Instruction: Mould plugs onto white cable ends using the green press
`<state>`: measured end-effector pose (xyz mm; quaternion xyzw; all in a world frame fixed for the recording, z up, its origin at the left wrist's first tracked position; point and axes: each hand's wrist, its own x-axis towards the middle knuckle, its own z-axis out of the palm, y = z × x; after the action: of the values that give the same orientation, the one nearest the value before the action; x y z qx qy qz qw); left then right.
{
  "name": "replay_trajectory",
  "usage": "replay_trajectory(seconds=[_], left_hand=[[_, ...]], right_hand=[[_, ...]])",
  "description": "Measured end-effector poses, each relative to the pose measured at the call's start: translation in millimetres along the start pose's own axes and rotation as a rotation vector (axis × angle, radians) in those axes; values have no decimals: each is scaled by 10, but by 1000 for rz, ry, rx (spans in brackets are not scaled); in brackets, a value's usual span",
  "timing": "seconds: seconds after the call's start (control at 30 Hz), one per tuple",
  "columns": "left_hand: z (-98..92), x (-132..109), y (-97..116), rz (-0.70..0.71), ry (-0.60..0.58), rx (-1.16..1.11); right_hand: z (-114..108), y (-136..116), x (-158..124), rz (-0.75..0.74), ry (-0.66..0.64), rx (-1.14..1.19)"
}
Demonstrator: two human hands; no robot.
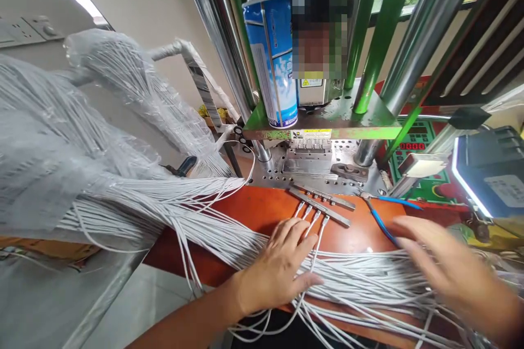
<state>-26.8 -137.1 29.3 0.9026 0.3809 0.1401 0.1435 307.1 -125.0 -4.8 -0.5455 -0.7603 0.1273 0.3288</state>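
Your left hand (278, 267) lies open and palm down, its fingers spread across a thick sheaf of thin white cables (360, 278). The sheaf crosses the near side of the orange-brown work top (262, 207), and your palm's weight seems to be what keeps the strands from sliding. Just past your fingertips, four cable ends with small metal terminals (314, 222) fan out from the sheaf toward the far side. They point at a long grey steel bar (319, 206) that lies at an angle on the work top, probably set there so that the ends line up with it. Your right hand (446, 267) is blurred, but it looks open, with spread fingers, just over the cables at the right. It grips nothing that shows (the blur hides whether it touches them). Beyond it lie blue-handled pliers (382, 223), kept within easy reach. To the left, the cables run back into a bundle under clear plastic wrapping (49, 136). At the far side, a blue-and-white aerosol can (270, 54) stands on the green-painted plate (323, 132) of a press, above a holed steel base plate (278, 174).
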Motion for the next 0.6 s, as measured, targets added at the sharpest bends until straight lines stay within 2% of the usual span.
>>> replay_trajectory(seconds=[0.07, 0.17, 0.23, 0.33, 0.43, 0.5, 0.6], left_hand=[[84, 59, 27, -24, -14, 60], [145, 105, -73, -46, -9, 80], [185, 54, -117, -20, 3, 110], [253, -43, -94, 123, 38, 211], [231, 64, -85, 254, 93, 277], [137, 317, -163, 272, 163, 276], [-49, 886, -401, 298, 278, 269]], right_hand=[[331, -162, 199, -89, -162, -32], [818, -325, 441, -84, -166, -158], [946, -300, 500, -80, -127, -114], [809, -99, 579, -118, -61, 27], [560, 64, 862, -169, 43, 64], [479, 86, 1188, -185, 107, 64], [515, 73, 1798, -125, 152, 59]])
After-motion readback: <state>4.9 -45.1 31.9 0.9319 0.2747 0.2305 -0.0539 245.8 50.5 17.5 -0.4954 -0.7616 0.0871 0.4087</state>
